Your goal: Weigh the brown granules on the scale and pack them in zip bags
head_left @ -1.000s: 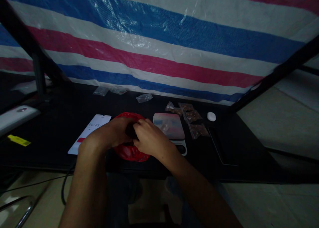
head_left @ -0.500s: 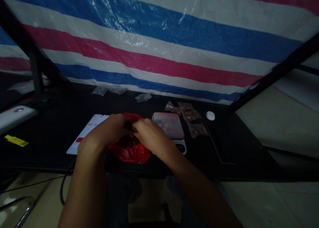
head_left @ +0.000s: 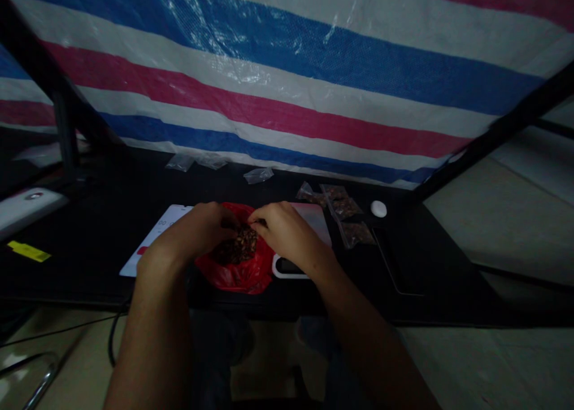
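Observation:
A red plastic bag (head_left: 242, 275) lies crumpled on the black table (head_left: 89, 219), its mouth spread wide around a dark brown, lumpy mass (head_left: 238, 247). My left hand (head_left: 192, 233) grips the bag's rim on the left side. My right hand (head_left: 284, 230) pinches the rim on the right, its fingertips just above the brown mass. That hand hides most of a digital kitchen scale (head_left: 287, 266). Left of the bag, a phone (head_left: 156, 241) with a lit white screen lies partly under my left hand.
Several small clear bags of brown pieces (head_left: 343, 207) lie right of the scale, and empty clear bags (head_left: 180, 162) lie further back. A white round object (head_left: 379, 208) sits at the right. A striped tarpaulin (head_left: 287, 87) hangs behind the table.
My hands have moved apart and the bag's mouth has opened wider, showing more of the brown mass. My right hand has moved up over the scale, covering more of its top.

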Demonstrator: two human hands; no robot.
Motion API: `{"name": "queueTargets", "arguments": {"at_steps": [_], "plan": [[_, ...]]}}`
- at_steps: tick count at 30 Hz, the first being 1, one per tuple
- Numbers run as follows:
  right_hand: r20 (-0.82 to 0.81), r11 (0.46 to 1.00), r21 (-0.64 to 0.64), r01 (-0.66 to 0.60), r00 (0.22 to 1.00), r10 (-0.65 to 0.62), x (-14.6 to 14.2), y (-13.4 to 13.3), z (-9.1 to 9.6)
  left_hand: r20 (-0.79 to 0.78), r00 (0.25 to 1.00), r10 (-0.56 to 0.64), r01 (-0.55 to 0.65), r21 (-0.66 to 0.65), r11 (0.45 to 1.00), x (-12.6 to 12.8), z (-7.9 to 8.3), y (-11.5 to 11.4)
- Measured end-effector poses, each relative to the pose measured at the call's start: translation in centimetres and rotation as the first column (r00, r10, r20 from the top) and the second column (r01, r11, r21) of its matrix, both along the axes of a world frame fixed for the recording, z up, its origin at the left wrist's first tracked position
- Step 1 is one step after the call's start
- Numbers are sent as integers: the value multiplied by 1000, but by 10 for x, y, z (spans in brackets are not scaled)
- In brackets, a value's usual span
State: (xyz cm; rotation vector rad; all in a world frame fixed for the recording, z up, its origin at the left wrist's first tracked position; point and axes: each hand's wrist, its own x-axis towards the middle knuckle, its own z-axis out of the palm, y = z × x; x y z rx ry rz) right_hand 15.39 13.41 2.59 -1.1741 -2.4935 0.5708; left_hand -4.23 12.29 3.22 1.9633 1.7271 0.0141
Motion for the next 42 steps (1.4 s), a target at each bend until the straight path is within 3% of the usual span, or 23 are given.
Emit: {"name": "queueTargets", "arguments": {"at_steps": [6,11,22,29,32,38,42], "plan": [[-54,993,18,119,992,-118,46,5,31,52,999,-8,7,8,1000,3,4,-2],[-16,981,-19,192,981,-193,71,6,35,137,990,-36,28,62,998,3,-6,1],[29,978,14,210,977,-210,74,6,32,147,988,-48,41,54,998,12,-2,2],[-110,981,-69,178,977,-185,80,7,29,227,972,-55,35,92,995,19,0,0],[-189,984,-66,166,966,-175,82,8,29,253,966,-62,17,177,984,27,4,0],[-225,972,-20,232,947,-231,89,10,31,254,939,-232,129,365,922,58,18,11],[-228,970,-13,242,944,-238,96,11,30,209,920,-332,232,392,890,83,21,18]]}}
